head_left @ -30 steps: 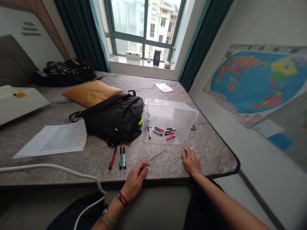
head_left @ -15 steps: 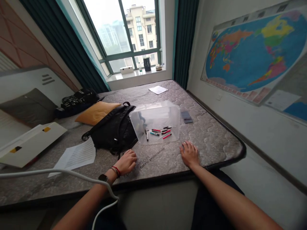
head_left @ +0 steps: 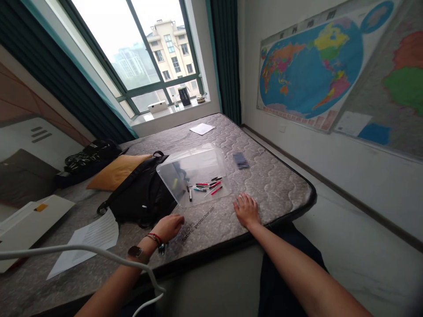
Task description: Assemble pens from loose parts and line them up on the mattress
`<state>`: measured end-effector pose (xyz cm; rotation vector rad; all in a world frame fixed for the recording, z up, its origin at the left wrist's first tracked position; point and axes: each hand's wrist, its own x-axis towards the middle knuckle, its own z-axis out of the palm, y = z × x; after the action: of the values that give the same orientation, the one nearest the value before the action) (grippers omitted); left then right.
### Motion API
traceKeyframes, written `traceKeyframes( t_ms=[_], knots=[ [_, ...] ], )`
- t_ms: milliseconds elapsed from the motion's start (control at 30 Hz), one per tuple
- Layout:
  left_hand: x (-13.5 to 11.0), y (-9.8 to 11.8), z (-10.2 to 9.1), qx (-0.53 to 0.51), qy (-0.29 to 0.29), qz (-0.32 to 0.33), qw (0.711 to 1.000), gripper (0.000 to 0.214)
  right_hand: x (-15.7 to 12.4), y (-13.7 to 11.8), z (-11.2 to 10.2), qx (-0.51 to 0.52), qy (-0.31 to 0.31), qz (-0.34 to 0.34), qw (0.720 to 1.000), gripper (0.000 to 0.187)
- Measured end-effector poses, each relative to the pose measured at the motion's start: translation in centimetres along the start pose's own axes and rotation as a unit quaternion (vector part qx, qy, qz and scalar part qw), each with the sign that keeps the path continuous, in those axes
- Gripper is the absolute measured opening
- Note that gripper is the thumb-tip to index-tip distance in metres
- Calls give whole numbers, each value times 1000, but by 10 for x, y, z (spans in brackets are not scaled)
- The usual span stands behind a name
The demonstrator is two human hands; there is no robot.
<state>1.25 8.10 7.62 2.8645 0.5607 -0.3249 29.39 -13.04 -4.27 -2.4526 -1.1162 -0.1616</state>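
My left hand (head_left: 170, 225) rests palm down on the grey mattress (head_left: 277, 185), its fingers curled over a few pens (head_left: 161, 249) whose dark ends stick out under the wrist. It lies just in front of a black backpack (head_left: 140, 198). My right hand (head_left: 246, 210) lies flat and open on the mattress near its front edge, holding nothing. Between and beyond the hands a clear plastic box (head_left: 194, 165) lies on its side, with several red, teal and black pens (head_left: 205, 185) inside on its lower wall.
A printed sheet (head_left: 89, 235) and a white case (head_left: 29, 220) lie to the left. An orange pillow (head_left: 115, 171) sits behind the backpack. A white cable (head_left: 82, 250) crosses the near left. A small dark object (head_left: 240, 160) and a paper (head_left: 201, 128) lie farther back.
My left hand moved left from a single pen to the spot where three pens lay and now covers them. The view swung left and tilted. My right hand stayed flat.
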Motion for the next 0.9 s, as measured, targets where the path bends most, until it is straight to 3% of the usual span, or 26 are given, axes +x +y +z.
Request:
traceKeyframes(
  t_ms=[133, 267, 367, 433, 500, 600, 733, 833, 900],
  knots=[
    [17, -3, 7, 7, -69, 4, 998, 36, 0, -1, -1, -3, 6, -1, 1000, 41],
    [32, 5, 26, 45, -168, -18, 985, 118, 0, -1, -2, -3, 6, -2, 1000, 41],
    [38, 26, 55, 111, -216, -60, 968, 143, 1, -2, -3, -2, 7, -3, 1000, 41],
    [43, 41, 76, 177, -211, -124, 953, 151, 0, -2, -3, -2, 6, -3, 1000, 42],
    [48, 53, 95, 203, -196, -174, 943, 145, 0, -2, -4, -4, 4, -1, 1000, 41],
    [58, 60, 109, 204, -155, -176, 950, 112, 0, -2, -3, -10, 5, 0, 1000, 40],
    [66, 54, 103, 201, -140, -127, 961, 84, 0, -3, -2, -17, 9, -5, 1000, 39],
    [64, 44, 94, 196, -135, -79, 968, 81, 0, -3, -2, -13, 14, -9, 1000, 39],
    [60, 36, 89, 195, -138, -35, 970, 89, 1, -2, -1, -9, 14, -6, 1000, 38]
  ],
)
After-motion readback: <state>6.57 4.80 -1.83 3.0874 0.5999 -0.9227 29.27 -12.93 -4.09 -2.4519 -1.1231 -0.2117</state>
